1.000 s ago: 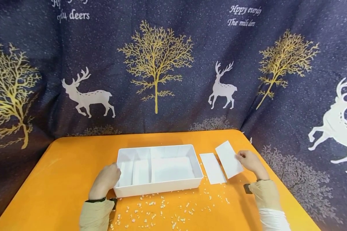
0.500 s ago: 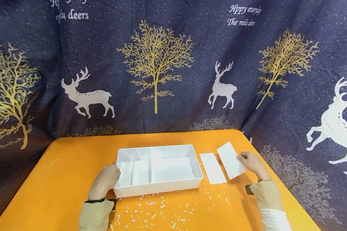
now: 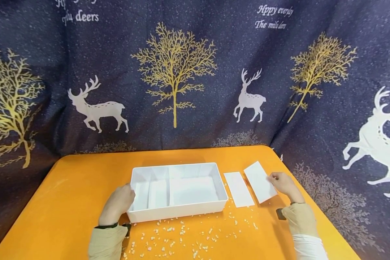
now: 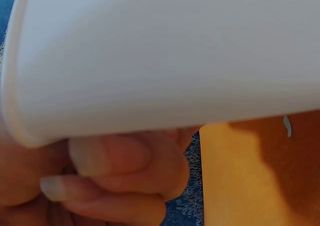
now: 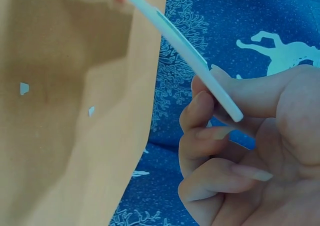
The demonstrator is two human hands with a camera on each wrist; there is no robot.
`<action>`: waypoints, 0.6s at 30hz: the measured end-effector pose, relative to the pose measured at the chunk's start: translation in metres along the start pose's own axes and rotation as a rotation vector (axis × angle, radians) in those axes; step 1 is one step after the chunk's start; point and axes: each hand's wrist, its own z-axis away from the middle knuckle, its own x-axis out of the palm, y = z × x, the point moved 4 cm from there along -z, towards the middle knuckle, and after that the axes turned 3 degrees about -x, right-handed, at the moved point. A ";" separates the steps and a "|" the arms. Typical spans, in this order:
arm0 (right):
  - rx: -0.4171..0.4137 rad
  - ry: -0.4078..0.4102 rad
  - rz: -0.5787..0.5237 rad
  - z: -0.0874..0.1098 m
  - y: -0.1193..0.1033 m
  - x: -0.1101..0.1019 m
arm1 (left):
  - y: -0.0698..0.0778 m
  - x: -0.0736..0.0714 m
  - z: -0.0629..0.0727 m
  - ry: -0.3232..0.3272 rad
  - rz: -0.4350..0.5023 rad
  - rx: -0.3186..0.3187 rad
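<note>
A long white divided box [image 3: 182,211] stands on the orange table, with two narrow compartments at its left and one wide one at its right. My left hand [image 3: 117,203] grips its left end; in the left wrist view the fingers [image 4: 125,158] curl in against the white wall [image 4: 160,61]. To the box's right, my right hand [image 3: 283,183] pinches a thin white rectangular panel [image 3: 259,182] by its right edge. Thumb and forefinger hold that panel [image 5: 192,66] edge-on in the right wrist view, the other fingers curled. A second white panel [image 3: 239,190] lies flat between the box and the held one.
Small pale crumbs [image 3: 172,229] are scattered over the orange table [image 3: 71,187] in front of the box. A dark blue curtain [image 3: 195,137] printed with deer and trees hangs behind the table and along its right side.
My right hand has moved slightly right and toward me with the panel, which now sits a little lower in view. My left hand and the box stay in place.
</note>
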 end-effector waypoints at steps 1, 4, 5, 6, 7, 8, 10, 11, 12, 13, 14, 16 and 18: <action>0.005 0.000 0.003 0.000 0.001 0.000 | 0.000 0.000 0.000 0.000 0.000 -0.001; 0.009 0.003 0.009 -0.002 0.003 0.001 | 0.000 0.000 -0.001 -0.003 -0.002 -0.004; 0.008 0.006 0.009 -0.002 0.004 0.001 | 0.000 0.000 -0.001 -0.004 -0.004 -0.005; 0.005 0.009 0.007 -0.002 0.004 0.002 | -0.001 0.000 -0.001 -0.005 -0.006 -0.007; 0.005 0.014 0.003 -0.003 0.005 0.002 | -0.001 0.000 -0.001 -0.006 -0.007 -0.009; 0.005 0.014 0.000 -0.003 0.005 0.002 | -0.001 0.000 -0.002 -0.007 -0.007 -0.011; 0.006 0.013 -0.005 -0.003 0.007 0.003 | -0.001 0.000 -0.002 -0.009 -0.004 -0.016; 0.009 0.013 -0.006 -0.004 0.008 0.003 | -0.001 0.000 -0.002 -0.010 -0.002 -0.018; 0.012 0.010 -0.007 -0.004 0.008 0.003 | -0.001 0.001 -0.002 -0.012 0.001 -0.021; 0.015 0.007 -0.010 -0.004 0.009 0.003 | -0.001 0.001 -0.002 -0.013 0.004 -0.023; 0.015 0.005 -0.010 -0.004 0.010 0.004 | -0.001 0.001 -0.002 -0.014 0.006 -0.024; 0.018 0.004 -0.011 -0.004 0.011 0.005 | 0.000 0.001 -0.001 -0.016 0.009 -0.026; 0.020 0.000 -0.015 -0.004 0.012 0.005 | 0.000 0.001 -0.001 -0.018 0.012 -0.028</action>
